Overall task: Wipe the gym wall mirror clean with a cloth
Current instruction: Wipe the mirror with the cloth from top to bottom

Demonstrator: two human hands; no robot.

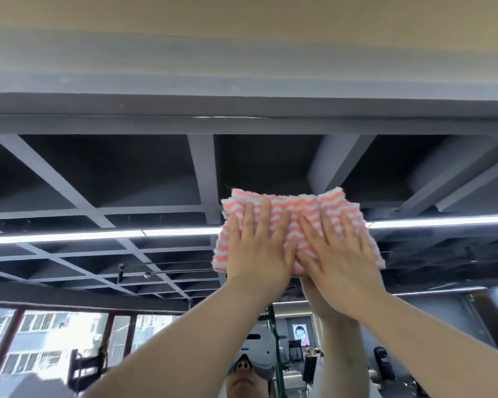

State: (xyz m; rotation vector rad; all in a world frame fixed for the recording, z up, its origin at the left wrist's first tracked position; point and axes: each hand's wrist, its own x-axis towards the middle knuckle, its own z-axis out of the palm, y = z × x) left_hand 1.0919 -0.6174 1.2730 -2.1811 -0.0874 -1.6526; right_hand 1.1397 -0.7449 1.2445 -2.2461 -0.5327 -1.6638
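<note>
Left hand (258, 248): fingers spread flat, pressing the cloth's left half.
Right hand (338, 254): flat too, pressing its right half, thumbs touching.
Cloth (288, 205): pink-and-white, folded, against the mirror (98, 182), near its top.

Bright strip light (104, 236), glaring windows (55, 349), wide-angle bending.

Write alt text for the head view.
Both hands, left and right, press a pink-and-white striped cloth flat against the upper part of a wall mirror, fingers straight. The mirror reflects dark ceiling beams, a strip light, windows and the person's raised arms.
</note>
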